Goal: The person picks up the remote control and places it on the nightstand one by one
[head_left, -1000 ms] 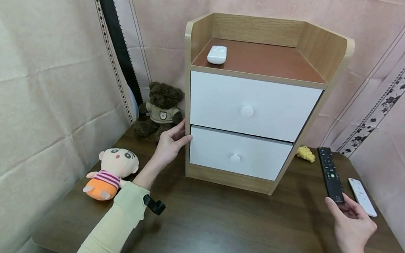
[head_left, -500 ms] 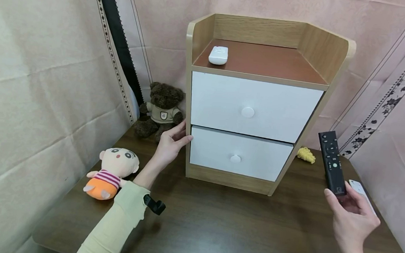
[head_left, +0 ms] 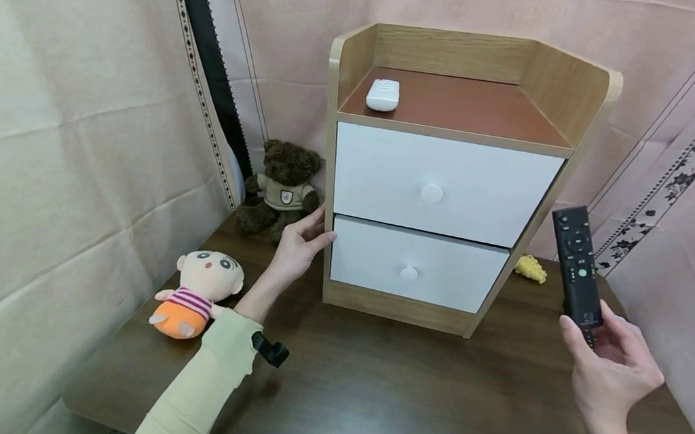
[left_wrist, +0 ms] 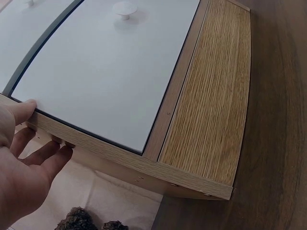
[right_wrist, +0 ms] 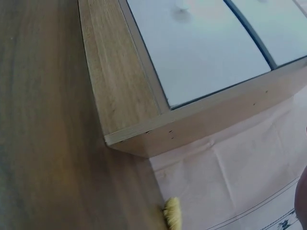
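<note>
My right hand (head_left: pixel 614 364) holds a black remote control (head_left: pixel 578 262) by its lower end, buttons facing up, in the air right of the drawer cabinet (head_left: pixel 399 297). A small dark piece shows just under the remote's lower end; its kind is unclear. My left hand (head_left: pixel 297 247) grips the cabinet's left side edge, thumb at the front and fingers (left_wrist: pixel 57 160) bent against the side panel. Both white drawers (head_left: pixel 448 184) are closed. A white remote control (head_left: pixel 383 95) lies on the cabinet's top shelf. The right wrist view does not show the black remote.
A brown teddy bear (head_left: pixel 289 185) sits left of the cabinet. A plush doll (head_left: pixel 197 294) in striped top and orange bottoms lies near my left forearm. Something yellow and textured (head_left: pixel 530 268) lies beside the cabinet's right side. Cloth curtains (head_left: pixel 83 155) enclose the brown table (head_left: pixel 371 382).
My right hand has raised the black remote and tilted it more upright. The white remote on the table at right has gone from sight behind that hand. My left hand stays on the cabinet.
</note>
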### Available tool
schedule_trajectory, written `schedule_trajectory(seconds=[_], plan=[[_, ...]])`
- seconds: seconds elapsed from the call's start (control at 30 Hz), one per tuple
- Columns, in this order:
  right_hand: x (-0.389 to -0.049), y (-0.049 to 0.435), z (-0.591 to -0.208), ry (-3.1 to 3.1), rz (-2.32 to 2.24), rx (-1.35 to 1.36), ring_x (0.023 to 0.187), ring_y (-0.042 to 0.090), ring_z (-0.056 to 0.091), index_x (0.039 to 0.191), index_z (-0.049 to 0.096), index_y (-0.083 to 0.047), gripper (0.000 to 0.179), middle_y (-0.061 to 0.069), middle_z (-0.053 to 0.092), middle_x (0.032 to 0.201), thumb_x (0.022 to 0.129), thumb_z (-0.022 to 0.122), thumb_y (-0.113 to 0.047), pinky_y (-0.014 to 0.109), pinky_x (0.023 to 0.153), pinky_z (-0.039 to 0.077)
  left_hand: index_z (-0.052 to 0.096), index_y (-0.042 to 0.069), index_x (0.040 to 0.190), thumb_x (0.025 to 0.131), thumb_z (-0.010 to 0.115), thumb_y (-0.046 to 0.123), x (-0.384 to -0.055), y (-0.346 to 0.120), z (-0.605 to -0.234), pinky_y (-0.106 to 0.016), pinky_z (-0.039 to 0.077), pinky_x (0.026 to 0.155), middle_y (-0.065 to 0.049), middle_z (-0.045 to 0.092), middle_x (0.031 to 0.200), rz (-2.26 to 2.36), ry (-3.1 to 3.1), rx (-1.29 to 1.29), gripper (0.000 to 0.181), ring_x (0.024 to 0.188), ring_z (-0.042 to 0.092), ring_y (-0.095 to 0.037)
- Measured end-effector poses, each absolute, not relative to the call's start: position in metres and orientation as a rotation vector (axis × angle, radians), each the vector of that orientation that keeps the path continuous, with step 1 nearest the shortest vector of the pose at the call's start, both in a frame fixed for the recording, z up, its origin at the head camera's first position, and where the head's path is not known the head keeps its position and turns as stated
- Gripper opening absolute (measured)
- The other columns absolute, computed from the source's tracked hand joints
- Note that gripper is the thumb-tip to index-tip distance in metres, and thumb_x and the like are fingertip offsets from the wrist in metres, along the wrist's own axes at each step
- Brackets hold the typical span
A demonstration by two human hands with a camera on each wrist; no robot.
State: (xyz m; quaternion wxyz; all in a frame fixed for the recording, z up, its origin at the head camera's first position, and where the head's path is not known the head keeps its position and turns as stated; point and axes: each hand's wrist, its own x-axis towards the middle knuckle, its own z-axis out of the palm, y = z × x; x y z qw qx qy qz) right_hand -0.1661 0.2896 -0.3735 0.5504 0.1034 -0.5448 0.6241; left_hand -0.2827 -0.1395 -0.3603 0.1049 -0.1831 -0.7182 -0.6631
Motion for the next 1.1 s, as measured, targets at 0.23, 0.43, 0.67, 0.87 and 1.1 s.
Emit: schedule_trajectory(seconds=[0.23,0.43,0.67,0.87,1.1], plan=[[-0.166,0.28,-0.347,-1.339,1.38,0.286,0.072,0.01,0.065,0.106,0.07,0.022,0.043,0.013,0.074,0.092,0.064,0.081,0.02,0.014,0.072,0.054,0.04,0.01,0.158,0.101,0.066,0.005,-0.282,-0.138,-0.36,-0.039,0.049,0.103,-0.014,0.052,0.15,-1.966,-2.116,-0.531,0.062,0.135,0.053,-0.028],[-0.175,0.283,-0.331,-1.408,1.261,0.331,0.073,0.005,0.065,0.105,0.074,0.016,0.043,0.007,0.074,0.089,0.064,0.085,0.013,0.01,0.07,0.051,0.04,0.013,0.158,0.102,0.066,0.007,-0.284,-0.135,-0.362,-0.04,0.047,0.106,-0.012,0.051,0.152,-1.99,-2.105,-0.525,0.062,0.137,0.051,-0.026],[-0.186,0.275,-0.307,-1.423,1.065,0.361,0.077,0.001,0.066,0.1,0.079,0.009,0.037,0.014,0.076,0.091,0.068,0.09,-0.006,0.009,0.073,0.048,0.039,0.014,0.158,0.102,0.065,0.007,-0.283,-0.138,-0.362,-0.038,0.047,0.106,-0.012,0.049,0.153,-1.995,-2.102,-0.533,0.062,0.138,0.05,-0.027],[-0.193,0.262,-0.282,-1.44,1.016,0.396,0.074,-0.002,0.063,0.101,0.08,0.005,0.036,0.012,0.074,0.084,0.069,0.089,-0.009,0.009,0.072,0.048,0.039,0.012,0.158,0.102,0.065,0.006,-0.284,-0.14,-0.362,-0.035,0.049,0.103,-0.012,0.05,0.153,-1.981,-2.097,-0.542,0.063,0.137,0.051,-0.027],[-0.198,0.252,-0.261,-1.485,0.917,0.319,0.072,-0.01,0.059,0.105,0.08,0.0,0.04,0.019,0.074,0.086,0.072,0.09,-0.02,0.007,0.073,0.044,0.039,0.012,0.158,0.102,0.065,0.005,-0.285,-0.138,-0.363,-0.035,0.049,0.104,-0.011,0.049,0.154,-1.978,-2.093,-0.553,0.062,0.138,0.05,-0.027]])
